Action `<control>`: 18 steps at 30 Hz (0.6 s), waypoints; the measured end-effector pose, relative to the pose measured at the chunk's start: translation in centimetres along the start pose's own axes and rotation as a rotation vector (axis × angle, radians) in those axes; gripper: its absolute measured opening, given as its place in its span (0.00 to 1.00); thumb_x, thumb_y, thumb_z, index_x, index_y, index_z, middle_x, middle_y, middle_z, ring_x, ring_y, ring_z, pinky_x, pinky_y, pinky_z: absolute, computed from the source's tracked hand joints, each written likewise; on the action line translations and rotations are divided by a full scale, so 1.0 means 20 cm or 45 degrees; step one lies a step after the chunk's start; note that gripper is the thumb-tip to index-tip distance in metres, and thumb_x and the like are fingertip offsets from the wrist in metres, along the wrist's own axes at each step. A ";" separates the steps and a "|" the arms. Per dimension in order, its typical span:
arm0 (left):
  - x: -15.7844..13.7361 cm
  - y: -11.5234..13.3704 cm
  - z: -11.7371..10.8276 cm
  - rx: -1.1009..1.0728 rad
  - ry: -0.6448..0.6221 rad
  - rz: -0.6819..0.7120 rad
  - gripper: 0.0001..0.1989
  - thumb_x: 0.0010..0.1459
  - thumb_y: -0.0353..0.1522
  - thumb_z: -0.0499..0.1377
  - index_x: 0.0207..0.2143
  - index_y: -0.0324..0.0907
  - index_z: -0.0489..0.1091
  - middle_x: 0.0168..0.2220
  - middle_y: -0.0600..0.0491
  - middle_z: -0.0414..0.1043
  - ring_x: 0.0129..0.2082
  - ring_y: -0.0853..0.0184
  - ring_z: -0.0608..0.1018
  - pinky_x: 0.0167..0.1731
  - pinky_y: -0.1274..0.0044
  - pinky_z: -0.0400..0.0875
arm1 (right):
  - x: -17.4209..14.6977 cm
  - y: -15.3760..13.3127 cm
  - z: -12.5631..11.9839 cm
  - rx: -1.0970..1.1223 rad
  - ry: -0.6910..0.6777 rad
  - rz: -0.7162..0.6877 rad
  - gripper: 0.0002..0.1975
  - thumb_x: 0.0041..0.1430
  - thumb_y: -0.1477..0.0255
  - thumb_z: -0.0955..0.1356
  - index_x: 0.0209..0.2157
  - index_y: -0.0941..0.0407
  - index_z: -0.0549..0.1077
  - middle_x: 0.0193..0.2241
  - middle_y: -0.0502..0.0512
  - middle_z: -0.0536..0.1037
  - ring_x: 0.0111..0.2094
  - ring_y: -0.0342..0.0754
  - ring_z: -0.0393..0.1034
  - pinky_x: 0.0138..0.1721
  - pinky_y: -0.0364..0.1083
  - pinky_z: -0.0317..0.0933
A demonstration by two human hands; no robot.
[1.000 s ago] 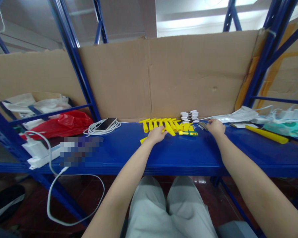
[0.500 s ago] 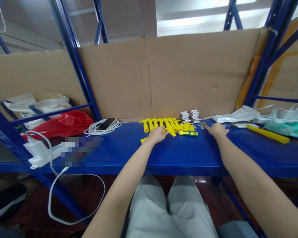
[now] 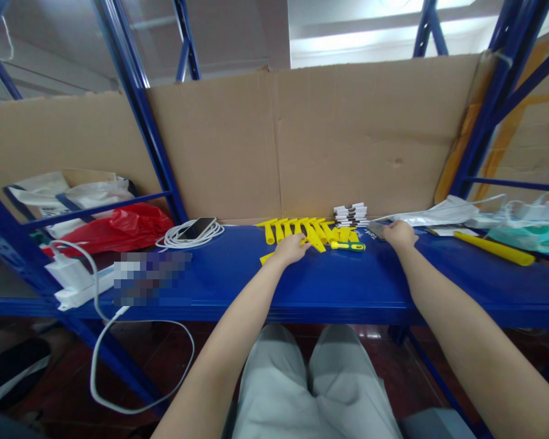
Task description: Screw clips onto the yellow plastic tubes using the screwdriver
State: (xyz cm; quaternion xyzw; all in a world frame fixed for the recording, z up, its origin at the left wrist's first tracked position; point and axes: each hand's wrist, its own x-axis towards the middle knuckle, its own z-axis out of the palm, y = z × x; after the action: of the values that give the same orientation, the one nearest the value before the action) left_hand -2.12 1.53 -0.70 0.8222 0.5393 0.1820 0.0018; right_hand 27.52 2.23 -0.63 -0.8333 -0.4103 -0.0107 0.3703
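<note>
Right hand: fingers of the right hand [image 3: 400, 235], spread half a second earlier, are now gathered by a grey flat piece [image 3: 376, 230]; whether its grip is clamped cannot be told.
Left hand: the left hand [image 3: 290, 249] has kept its place, its grip closed on a yellow piece [image 3: 316, 240] at the right end of the row.
Tabletop: blue metal tabletop [image 3: 338, 283], set within blue racking [image 3: 139, 116]; its front edge runs above the seated person's grey trousers [image 3: 274, 378].
Room: brown cardboard [image 3: 348, 134] walls off the back; a bright ceiling shows above it, a dark red floor [image 3: 370, 350] below.
Yellow row: yellow pieces [image 3: 279, 231] side by side near the cardboard, partly hidden by the left hand; another yellow bit [image 3: 265, 259] shows beside the wrist.
Between the hands: a screwdriver [image 3: 348, 246] with a yellow-and-green handle, lying flat; behind it, a stack of white bundles [image 3: 350, 214].
Right side: white package [image 3: 434, 212], long yellow tool [image 3: 494, 248], green packet [image 3: 526, 236].
Left side: phone [image 3: 200, 228] upon a coiled white cable [image 3: 169, 238], red bag [image 3: 128, 224], white power strip [image 3: 80, 296]; the pixelated patch beside it is unreadable.
</note>
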 end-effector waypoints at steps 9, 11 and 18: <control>0.00 0.01 -0.01 -0.008 -0.003 0.009 0.17 0.62 0.38 0.50 0.49 0.42 0.68 0.50 0.46 0.72 0.50 0.60 0.73 0.46 0.72 0.66 | -0.12 -0.21 0.05 0.730 0.052 -0.629 0.06 0.48 0.69 0.64 0.22 0.56 0.67 0.28 0.57 0.76 0.34 0.51 0.69 0.41 0.50 0.61; 0.00 0.01 -0.01 -0.007 -0.002 0.009 0.17 0.62 0.39 0.50 0.49 0.42 0.68 0.50 0.46 0.72 0.49 0.60 0.73 0.45 0.72 0.67 | -0.17 -0.26 0.09 0.810 -0.046 -0.757 0.07 0.48 0.68 0.65 0.21 0.55 0.66 0.27 0.55 0.76 0.34 0.50 0.69 0.41 0.50 0.61; 0.00 0.01 -0.01 -0.038 0.040 0.007 0.17 0.62 0.39 0.50 0.48 0.42 0.69 0.48 0.47 0.73 0.49 0.61 0.73 0.47 0.73 0.66 | -0.29 -0.33 0.18 0.814 -0.311 -0.867 0.07 0.47 0.69 0.65 0.19 0.56 0.68 0.26 0.54 0.77 0.31 0.48 0.70 0.39 0.48 0.62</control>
State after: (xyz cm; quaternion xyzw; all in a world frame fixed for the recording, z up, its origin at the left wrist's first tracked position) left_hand -2.04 1.30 -0.42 0.8206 0.5342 0.2029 0.0052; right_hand 18.06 3.09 -1.11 -0.4912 -0.6831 0.0930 0.5324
